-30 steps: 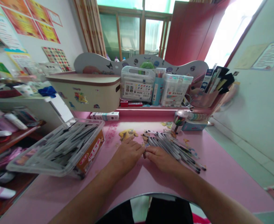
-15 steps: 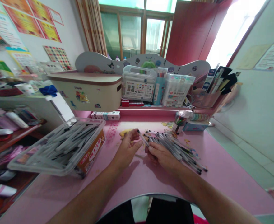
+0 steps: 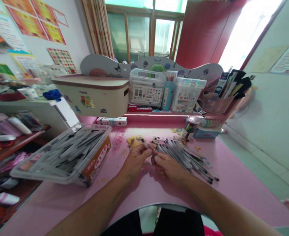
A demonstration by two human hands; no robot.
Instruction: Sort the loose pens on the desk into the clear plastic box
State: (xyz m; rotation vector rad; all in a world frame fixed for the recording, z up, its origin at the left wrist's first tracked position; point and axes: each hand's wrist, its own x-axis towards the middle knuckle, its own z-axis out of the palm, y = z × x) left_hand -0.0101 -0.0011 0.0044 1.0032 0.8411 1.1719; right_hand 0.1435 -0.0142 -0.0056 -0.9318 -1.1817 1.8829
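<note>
A person sits at a pink desk (image 3: 146, 193), and I can see both bare hands close together over the middle of it. They have one thin pen (image 3: 145, 143) between them. The pen leans, and its black end sticks out past the left hand (image 3: 136, 159), pointing away from the person. The left thumb and fingers are closed on the pen. The right hand (image 3: 165, 164) pinches the pen lower down, with its thumb on top. I can't see the lower tip, because the fingers hide it.

Just beside the right hand lies a pile of pens (image 3: 183, 155), most of them see-through with dark ends. They lie on a slant, nearly side by side. Over on the left stands a clear plastic bin (image 3: 43, 177), full of more pens like these. Near the back of the desk, behind the pile, there is a little round jar (image 3: 190, 127) with colored things inside.
</note>
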